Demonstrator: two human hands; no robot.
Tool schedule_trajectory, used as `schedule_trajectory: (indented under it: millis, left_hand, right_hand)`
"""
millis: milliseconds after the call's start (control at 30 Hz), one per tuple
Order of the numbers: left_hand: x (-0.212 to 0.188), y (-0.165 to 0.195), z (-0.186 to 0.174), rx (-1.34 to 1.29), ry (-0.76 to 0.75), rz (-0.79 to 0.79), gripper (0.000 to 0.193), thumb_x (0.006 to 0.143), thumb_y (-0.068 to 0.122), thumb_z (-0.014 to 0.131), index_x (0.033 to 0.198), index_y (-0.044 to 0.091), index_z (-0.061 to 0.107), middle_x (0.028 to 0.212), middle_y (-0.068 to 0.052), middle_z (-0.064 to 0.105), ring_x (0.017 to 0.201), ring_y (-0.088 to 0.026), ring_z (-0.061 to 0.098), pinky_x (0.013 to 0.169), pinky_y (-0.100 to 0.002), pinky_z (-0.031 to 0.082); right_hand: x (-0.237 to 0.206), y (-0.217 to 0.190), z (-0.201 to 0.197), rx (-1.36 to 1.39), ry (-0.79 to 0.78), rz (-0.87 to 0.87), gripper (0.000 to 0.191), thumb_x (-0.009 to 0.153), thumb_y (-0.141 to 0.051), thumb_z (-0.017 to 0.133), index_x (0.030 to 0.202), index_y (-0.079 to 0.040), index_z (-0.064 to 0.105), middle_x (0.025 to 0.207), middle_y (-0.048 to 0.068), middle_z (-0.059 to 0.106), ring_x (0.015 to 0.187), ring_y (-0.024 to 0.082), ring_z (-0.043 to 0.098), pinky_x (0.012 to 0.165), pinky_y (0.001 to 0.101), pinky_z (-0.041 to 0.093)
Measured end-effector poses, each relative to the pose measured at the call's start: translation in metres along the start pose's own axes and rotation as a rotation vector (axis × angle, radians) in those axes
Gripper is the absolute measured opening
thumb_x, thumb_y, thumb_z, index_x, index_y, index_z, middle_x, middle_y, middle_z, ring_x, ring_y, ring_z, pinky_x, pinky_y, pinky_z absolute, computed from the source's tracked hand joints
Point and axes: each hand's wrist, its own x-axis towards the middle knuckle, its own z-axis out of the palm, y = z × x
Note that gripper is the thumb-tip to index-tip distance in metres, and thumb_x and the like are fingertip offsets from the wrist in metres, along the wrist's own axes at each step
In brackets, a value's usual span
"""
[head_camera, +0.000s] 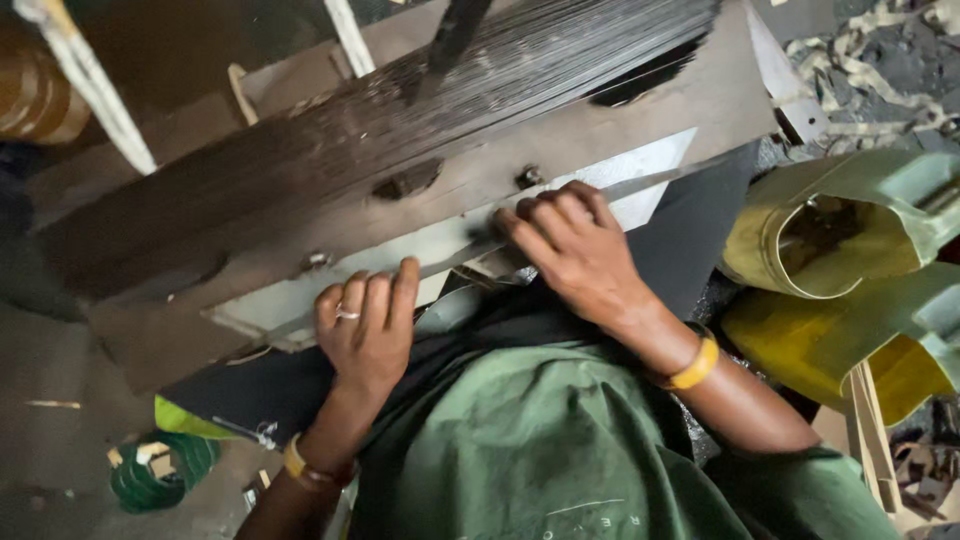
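A heavy metal cutting machine (330, 180) with a slanted brown body and a pale steel blade plate (440, 245) fills the upper half of the head view. My left hand (365, 325), wearing a ring, rests with fingers curled against the lower edge of the plate. My right hand (575, 250) presses fingers down on a thin sheet (650, 200) lying along the blade edge. A black sheet (690, 240) lies beneath the hands. Both wrists carry yellow bangles. My green shirt (540, 450) covers the lower centre.
Yellow and pale green curved rolls of sheet material (830, 240) sit at the right. A green coil (160, 470) lies on the floor at lower left. Scrap strips (880, 60) litter the upper right. A white bar (95, 85) slants at the upper left.
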Motion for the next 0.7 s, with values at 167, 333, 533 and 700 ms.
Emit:
schedule_trajectory:
  millis: [167,333,533,700]
  left_hand:
    - [0.006,-0.007,-0.013,-0.125,0.010,-0.137,0.021,0.101,0.030,0.074,0.112,0.012,0.075,0.084,0.001,0.062,0.082,-0.017,0.059,0.079,-0.036,0.041]
    - [0.013,-0.009,-0.052,-0.205,-0.088,-0.327,0.025,0.095,0.026,0.081,0.112,0.007,0.076,0.081,-0.003,0.065,0.077,-0.019,0.060,0.079,-0.036,0.040]
    - [0.033,-0.004,-0.073,-0.289,-0.132,-0.425,0.026,0.097,0.018,0.083,0.116,0.003,0.072,0.100,-0.007,0.072,0.087,-0.020,0.066,0.089,-0.035,0.043]
    - [0.039,0.003,-0.073,-0.330,-0.133,-0.448,0.022,0.096,0.016,0.082,0.111,0.003,0.073,0.099,-0.005,0.074,0.087,-0.019,0.066,0.089,-0.035,0.043]
  right_hand:
    - [-0.028,0.044,-0.037,0.137,0.556,0.438,0.026,0.101,-0.016,0.067,0.118,0.003,0.063,0.111,0.016,0.063,0.102,0.032,0.064,0.096,0.0422,0.051]
    - [-0.007,0.062,-0.028,0.394,0.549,0.634,0.023,0.113,-0.002,0.062,0.133,0.007,0.055,0.113,0.016,0.063,0.105,0.027,0.067,0.104,0.0377,0.055]
    - [0.027,0.049,0.002,0.342,0.518,0.569,0.047,0.096,0.006,0.062,0.139,0.006,0.043,0.126,0.024,0.054,0.105,0.033,0.062,0.093,0.0397,0.053]
    - [0.019,0.052,0.019,0.370,0.474,0.737,0.043,0.097,0.003,0.071,0.137,-0.005,0.058,0.138,0.020,0.045,0.113,0.026,0.060,0.101,0.0374,0.055]
